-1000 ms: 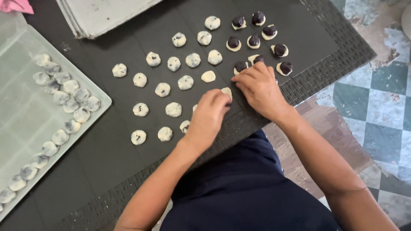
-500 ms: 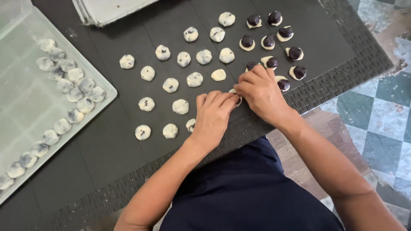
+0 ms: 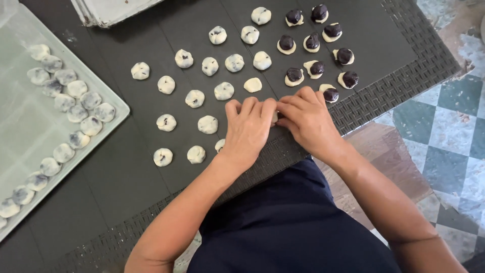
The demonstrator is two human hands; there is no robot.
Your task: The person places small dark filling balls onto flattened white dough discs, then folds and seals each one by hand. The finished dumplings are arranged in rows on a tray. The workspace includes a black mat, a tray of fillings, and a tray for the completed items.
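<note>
While pressed together near the front edge of the dark woven mat (image 3: 384,86), left hand (image 3: 248,130) and right hand (image 3: 307,121) meeting fingertip to fingertip over one small dough piece (image 3: 274,117). Only a pale sliver of that piece visible, wedged between the left index finger and the right fingers, low on the mat, just above the lap. Left hand palm down, fingers straight and held side by side, tips touching the piece; right hand curled, fingers bent in to pinch it from the other side. Full grip hidden by the knuckles.

Just beyond the right hand, a cluster of flat dough discs topped with dark filling balls (image 3: 317,66), the nearest one (image 3: 330,94) almost touching the right fingers. Ahead of the left hand, rows of closed, speckled dough balls (image 3: 224,91), plus one plain disc (image 3: 252,84) without filling. Far left, a pale tray (image 3: 20,136) carrying a curved line of finished balls (image 3: 76,88). Checkered floor tiles (image 3: 449,131) off to the right.
</note>
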